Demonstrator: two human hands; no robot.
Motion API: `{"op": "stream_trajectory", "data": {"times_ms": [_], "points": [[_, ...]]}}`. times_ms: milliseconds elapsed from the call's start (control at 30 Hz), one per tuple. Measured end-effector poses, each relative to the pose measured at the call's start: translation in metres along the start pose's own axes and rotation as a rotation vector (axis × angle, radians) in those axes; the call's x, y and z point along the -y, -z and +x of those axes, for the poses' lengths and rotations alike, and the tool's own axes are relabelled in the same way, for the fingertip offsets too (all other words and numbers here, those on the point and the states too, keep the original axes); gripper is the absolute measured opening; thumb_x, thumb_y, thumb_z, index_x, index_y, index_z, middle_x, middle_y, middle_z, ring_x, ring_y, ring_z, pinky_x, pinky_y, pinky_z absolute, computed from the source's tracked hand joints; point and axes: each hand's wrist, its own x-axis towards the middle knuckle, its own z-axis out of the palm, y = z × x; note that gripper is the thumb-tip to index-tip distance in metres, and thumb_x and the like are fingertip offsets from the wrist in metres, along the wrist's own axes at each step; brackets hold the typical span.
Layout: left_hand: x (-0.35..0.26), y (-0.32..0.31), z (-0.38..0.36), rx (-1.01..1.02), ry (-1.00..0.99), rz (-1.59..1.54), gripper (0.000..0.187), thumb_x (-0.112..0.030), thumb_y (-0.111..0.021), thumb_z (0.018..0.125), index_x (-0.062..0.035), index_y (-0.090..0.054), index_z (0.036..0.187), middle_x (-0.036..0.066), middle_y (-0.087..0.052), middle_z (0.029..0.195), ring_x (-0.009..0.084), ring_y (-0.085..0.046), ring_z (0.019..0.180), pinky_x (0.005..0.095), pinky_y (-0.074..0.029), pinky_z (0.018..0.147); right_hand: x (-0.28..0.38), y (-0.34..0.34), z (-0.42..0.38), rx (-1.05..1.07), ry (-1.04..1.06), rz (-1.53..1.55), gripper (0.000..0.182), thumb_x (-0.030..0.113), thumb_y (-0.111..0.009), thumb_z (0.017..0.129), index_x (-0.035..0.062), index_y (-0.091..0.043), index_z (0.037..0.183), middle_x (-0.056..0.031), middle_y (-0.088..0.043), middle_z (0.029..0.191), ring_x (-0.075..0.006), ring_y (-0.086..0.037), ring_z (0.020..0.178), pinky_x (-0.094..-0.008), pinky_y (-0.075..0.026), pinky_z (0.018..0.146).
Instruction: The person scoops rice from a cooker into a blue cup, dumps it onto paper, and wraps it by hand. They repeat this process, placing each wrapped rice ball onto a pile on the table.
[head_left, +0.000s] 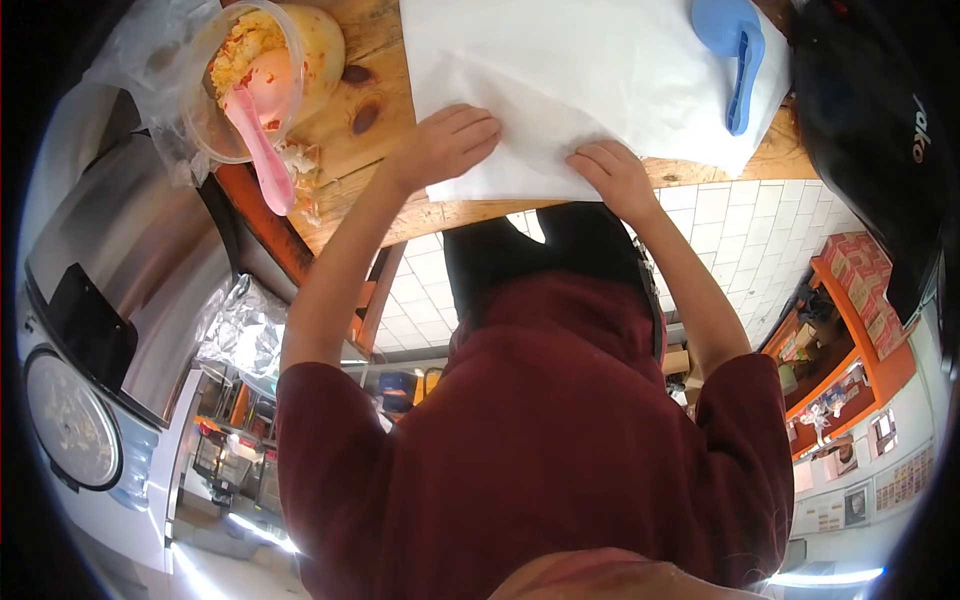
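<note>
One wooden table (370,50) was largely covered by white paper (560,50), its far end cut off by the view, so its long axis could not be told. At far left, a clear tub (205,125) was set; at far right, a blue scoop (742,75) was rested. The paper's near edge was touched by both hands, the left hand (455,142) placed nearer its left side than the right hand (612,178); fingers were bent, any pinch hidden.
</note>
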Motion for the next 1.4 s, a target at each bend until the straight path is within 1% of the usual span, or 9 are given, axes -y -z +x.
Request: {"op": "stream_trajectory", "data": {"times_ms": [467, 567, 633, 733, 867, 1067, 1100, 1233, 1400], "points": [[0.025, 0.013, -0.004, 0.185, 0.042, 0.027, 0.035, -0.007, -0.058, 0.075, -0.0087, -0.063, 0.109, 0.002, -0.061, 0.108, 0.0212, -0.058, 0.099, 0.0301, -0.049, 0.083, 0.024, -0.006, 0.006, -0.118, -0.284, -0.173, 0.018, 0.017, -0.069, 0.075, 0.0115, -0.063, 0.090, -0.0002, -0.061, 0.093, -0.0198, -0.057, 0.090, -0.0389, -0.046, 0.080], [0.027, 0.014, 0.018, 0.229, 0.255, -0.053, 0.028, -0.007, -0.060, 0.072, -0.0124, -0.064, 0.099, 0.000, -0.059, 0.106, 0.0210, -0.058, 0.094, 0.0335, -0.045, 0.081, 0.016, 0.001, 0.021, -0.127, -0.627, 0.061, 0.021, 0.018, -0.072, 0.074, 0.0106, -0.063, 0.091, -0.0003, -0.062, 0.093, -0.0206, -0.057, 0.091, -0.0401, -0.045, 0.082], [0.026, 0.024, 0.042, 0.538, 0.704, -0.101, 0.024, -0.008, -0.061, 0.072, -0.0156, -0.063, 0.094, -0.001, -0.060, 0.099, 0.0200, -0.058, 0.089, 0.0354, -0.042, 0.081, 0.015, 0.024, 0.048, -0.027, -1.052, 0.138, 0.025, 0.020, -0.076, 0.071, 0.0110, -0.064, 0.091, -0.0025, -0.061, 0.086, -0.0242, -0.059, 0.085, -0.0384, -0.047, 0.079], [0.015, 0.017, 0.073, 0.010, 0.605, 0.116, 0.024, -0.019, -0.072, 0.068, -0.0169, -0.064, 0.090, -0.001, -0.062, 0.087, 0.0221, -0.059, 0.086, 0.0391, -0.042, 0.081, 0.007, 0.030, 0.069, -0.232, -0.687, -0.315, 0.027, 0.020, -0.079, 0.066, 0.0116, -0.066, 0.087, -0.0056, -0.058, 0.073, -0.0264, -0.060, 0.075, -0.0355, -0.049, 0.073], [0.020, 0.011, 0.076, 0.579, 0.562, 0.072, 0.019, -0.014, -0.065, 0.072, -0.0143, -0.060, 0.091, 0.000, -0.058, 0.089, 0.0241, -0.057, 0.086, 0.0372, -0.044, 0.074, -0.006, 0.022, 0.054, 0.034, -0.650, -0.056, 0.021, 0.007, -0.072, 0.066, 0.0137, -0.066, 0.084, -0.0012, -0.057, 0.077, -0.0229, -0.059, 0.079, -0.0348, -0.047, 0.069], [-0.036, -0.015, 0.032, 0.036, 0.366, 0.354, 0.036, -0.010, -0.058, 0.078, 0.0051, -0.057, 0.111, 0.016, -0.060, 0.107, 0.0281, -0.058, 0.102, 0.0367, -0.046, 0.084, 0.011, -0.003, 0.032, -0.207, -0.374, -0.267, 0.023, 0.003, -0.063, 0.069, 0.0120, -0.066, 0.091, 0.0038, -0.061, 0.093, -0.0170, -0.059, 0.089, -0.0343, -0.045, 0.073], [-0.044, -0.036, 0.018, 0.067, 0.409, 0.318, 0.059, -0.020, -0.060, 0.081, 0.0113, -0.042, 0.128, 0.029, -0.047, 0.127, 0.0379, -0.048, 0.118, 0.0455, -0.039, 0.097, 0.014, -0.006, 0.030, -0.176, -0.358, -0.354, 0.025, 0.004, -0.062, 0.071, 0.0106, -0.066, 0.094, 0.0026, -0.060, 0.098, -0.0178, -0.058, 0.094, -0.0347, -0.045, 0.076], [-0.081, -0.058, 0.038, -0.140, 0.709, -0.075, 0.092, -0.041, -0.066, 0.079, 0.0113, -0.020, 0.138, 0.036, -0.025, 0.139, 0.0521, -0.029, 0.126, 0.0587, -0.022, 0.104, 0.029, -0.013, 0.025, -0.122, -0.371, -0.444, 0.030, 0.008, -0.060, 0.074, 0.0041, -0.063, 0.103, -0.0028, -0.056, 0.113, -0.0210, -0.054, 0.106, -0.0367, -0.044, 0.084], [-0.092, -0.055, 0.085, -0.390, 0.872, -0.225, 0.084, -0.039, -0.066, 0.080, 0.0089, -0.025, 0.137, 0.033, -0.035, 0.130, 0.0484, -0.039, 0.117, 0.0560, -0.030, 0.098, 0.031, -0.019, 0.025, -0.227, -0.425, -0.305, 0.031, 0.008, -0.061, 0.081, -0.0005, -0.058, 0.111, -0.0087, -0.057, 0.114, -0.0272, -0.055, 0.104, -0.0384, -0.045, 0.086]]}}
